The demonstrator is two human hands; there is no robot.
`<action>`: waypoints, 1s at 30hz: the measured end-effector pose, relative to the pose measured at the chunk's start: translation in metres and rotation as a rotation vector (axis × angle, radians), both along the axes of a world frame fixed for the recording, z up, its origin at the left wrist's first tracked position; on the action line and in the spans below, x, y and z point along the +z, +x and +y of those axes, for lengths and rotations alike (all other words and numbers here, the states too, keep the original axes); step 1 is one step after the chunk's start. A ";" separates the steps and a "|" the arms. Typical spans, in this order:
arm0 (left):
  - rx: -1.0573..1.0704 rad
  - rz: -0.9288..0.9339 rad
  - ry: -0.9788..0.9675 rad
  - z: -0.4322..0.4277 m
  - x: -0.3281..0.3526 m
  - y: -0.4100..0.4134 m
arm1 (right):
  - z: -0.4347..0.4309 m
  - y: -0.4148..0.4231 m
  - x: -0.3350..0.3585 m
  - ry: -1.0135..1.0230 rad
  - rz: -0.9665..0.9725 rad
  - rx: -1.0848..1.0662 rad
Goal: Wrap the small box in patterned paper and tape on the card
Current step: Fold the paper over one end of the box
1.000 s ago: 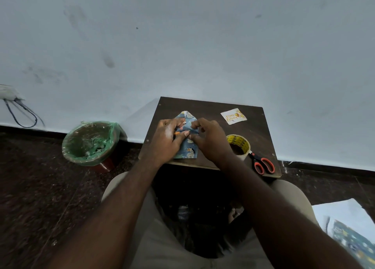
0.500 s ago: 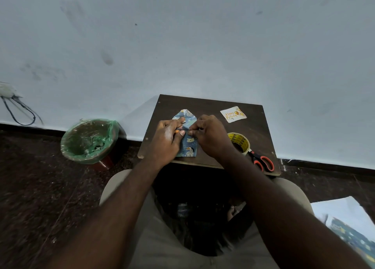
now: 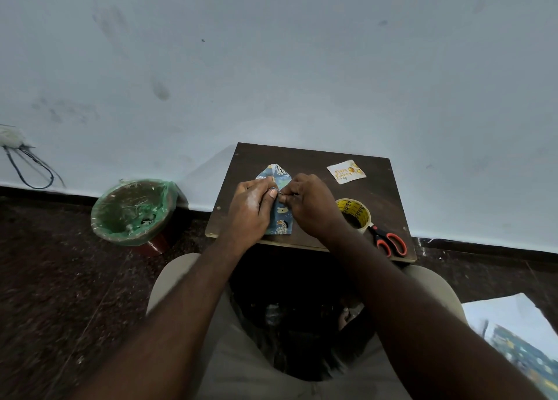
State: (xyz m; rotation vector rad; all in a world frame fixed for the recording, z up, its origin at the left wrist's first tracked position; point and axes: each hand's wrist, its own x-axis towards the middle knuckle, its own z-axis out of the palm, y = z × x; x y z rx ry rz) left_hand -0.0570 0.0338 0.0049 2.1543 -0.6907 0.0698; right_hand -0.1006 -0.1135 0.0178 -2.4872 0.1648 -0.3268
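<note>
A small box wrapped in blue patterned paper (image 3: 282, 221) lies on the dark wooden table (image 3: 308, 161), its far end folded into a point. My left hand (image 3: 249, 209) and my right hand (image 3: 311, 206) meet over its middle, fingers curled and pinching the paper there. The box itself is hidden under the paper and my hands. A small white card (image 3: 346, 171) with yellow print lies flat at the far right of the table, apart from both hands.
A roll of yellow-printed tape (image 3: 354, 215) stands just right of my right wrist, with orange-handled scissors (image 3: 389, 242) beside it at the table's near right corner. A green-lined bin (image 3: 133, 212) sits on the floor to the left. More patterned paper (image 3: 525, 351) lies on the floor at right.
Both hands have stayed on the wrapped box, with the fingertips drawing closer together over the paper's middle. The view has shifted slightly.
</note>
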 end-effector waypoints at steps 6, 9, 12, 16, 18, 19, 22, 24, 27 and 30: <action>-0.008 0.027 0.019 -0.001 0.004 -0.002 | 0.003 -0.002 -0.004 -0.020 -0.012 -0.029; -0.006 0.044 0.046 -0.002 0.003 -0.002 | 0.007 -0.004 -0.005 0.116 -0.074 -0.122; -0.011 0.047 0.051 -0.003 0.004 -0.002 | 0.010 -0.005 -0.007 0.128 -0.098 -0.151; -0.050 0.026 0.062 -0.005 0.005 0.002 | 0.010 -0.003 -0.007 0.112 -0.118 -0.134; -0.055 0.021 0.075 -0.007 0.004 0.006 | 0.011 -0.004 -0.008 0.110 -0.120 -0.132; -0.052 0.021 0.085 -0.008 0.004 0.006 | 0.011 -0.005 -0.009 0.107 -0.120 -0.130; -0.027 0.008 0.103 -0.010 0.006 0.005 | 0.011 -0.008 -0.011 0.117 -0.128 -0.127; -0.010 0.000 0.111 -0.011 0.009 0.004 | 0.011 -0.009 -0.013 0.126 -0.142 -0.124; 0.033 -0.001 0.149 -0.013 0.011 0.003 | 0.012 -0.012 -0.017 0.120 -0.147 -0.126; 0.081 0.002 0.179 -0.015 0.011 0.002 | 0.012 -0.015 -0.025 0.108 -0.166 -0.124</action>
